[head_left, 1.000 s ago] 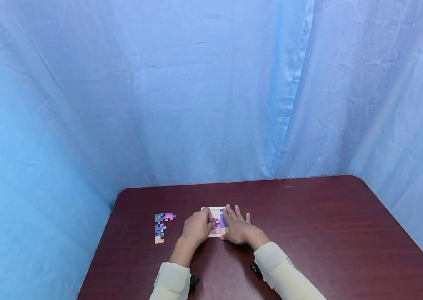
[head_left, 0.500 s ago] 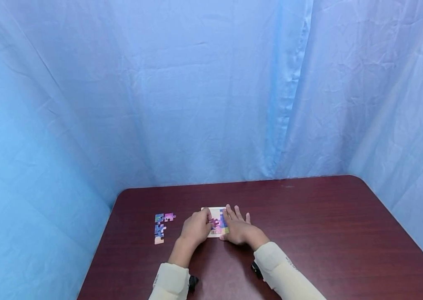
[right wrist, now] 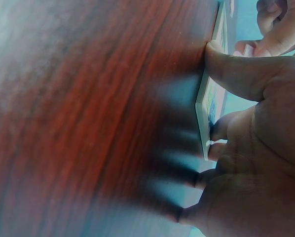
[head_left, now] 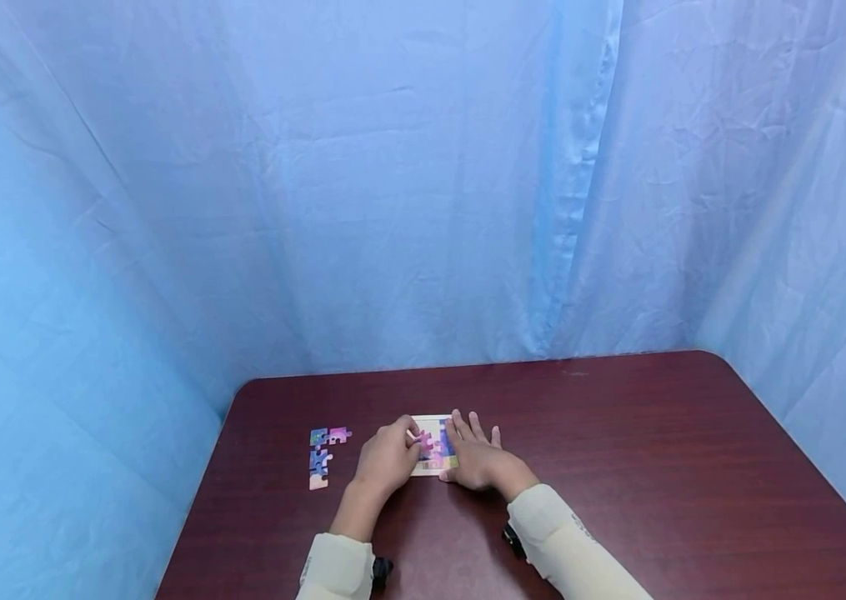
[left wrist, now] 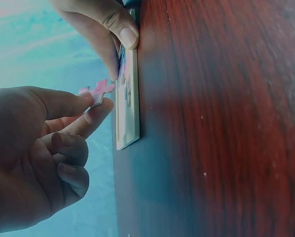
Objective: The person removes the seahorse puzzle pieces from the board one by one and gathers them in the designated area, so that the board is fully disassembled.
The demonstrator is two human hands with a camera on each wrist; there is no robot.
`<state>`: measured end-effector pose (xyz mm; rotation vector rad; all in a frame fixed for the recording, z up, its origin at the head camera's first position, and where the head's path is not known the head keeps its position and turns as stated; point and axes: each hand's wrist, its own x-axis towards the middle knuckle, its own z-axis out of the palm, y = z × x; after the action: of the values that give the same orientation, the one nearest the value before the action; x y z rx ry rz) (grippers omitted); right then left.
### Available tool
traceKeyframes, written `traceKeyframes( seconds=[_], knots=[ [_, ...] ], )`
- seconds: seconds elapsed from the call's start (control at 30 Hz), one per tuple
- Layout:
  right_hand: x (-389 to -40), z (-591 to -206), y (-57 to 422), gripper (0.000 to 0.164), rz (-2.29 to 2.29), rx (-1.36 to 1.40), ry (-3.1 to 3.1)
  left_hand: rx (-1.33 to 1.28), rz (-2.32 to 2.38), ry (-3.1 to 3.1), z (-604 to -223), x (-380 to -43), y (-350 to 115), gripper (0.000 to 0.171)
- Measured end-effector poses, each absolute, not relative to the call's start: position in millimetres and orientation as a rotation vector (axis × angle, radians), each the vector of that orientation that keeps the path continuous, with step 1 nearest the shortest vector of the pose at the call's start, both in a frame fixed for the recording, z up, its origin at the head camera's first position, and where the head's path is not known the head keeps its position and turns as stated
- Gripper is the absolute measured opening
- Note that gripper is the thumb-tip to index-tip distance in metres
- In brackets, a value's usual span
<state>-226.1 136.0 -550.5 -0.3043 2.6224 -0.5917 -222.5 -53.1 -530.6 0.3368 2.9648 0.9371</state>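
Blue cloth (head_left: 423, 208) hangs behind the red-brown worktop (head_left: 618, 450); the left grip (head_left: 387, 457) pinches a pink puzzle piece (left wrist: 100, 89), the right grip (head_left: 475, 462) lies spread.

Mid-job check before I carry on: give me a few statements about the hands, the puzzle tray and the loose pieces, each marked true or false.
1. The left hand pinches a pink puzzle piece. True.
2. Loose pieces lie left of the puzzle tray. True.
3. The puzzle tray is completely filled. False: part of it is bare.
4. The right hand rests on the puzzle tray. True.
5. The left hand lies flat on the tabletop. False: it is raised.
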Motion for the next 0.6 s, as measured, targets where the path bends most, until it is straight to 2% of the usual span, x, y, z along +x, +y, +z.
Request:
traceKeyframes(
  seconds=[0.6],
  knots=[
    [-222, -542, 135, 0.093, -0.570, -0.306, 2.642, 0.228, 1.022, 2.959, -529, -214, -71, 0.009]
  ],
)
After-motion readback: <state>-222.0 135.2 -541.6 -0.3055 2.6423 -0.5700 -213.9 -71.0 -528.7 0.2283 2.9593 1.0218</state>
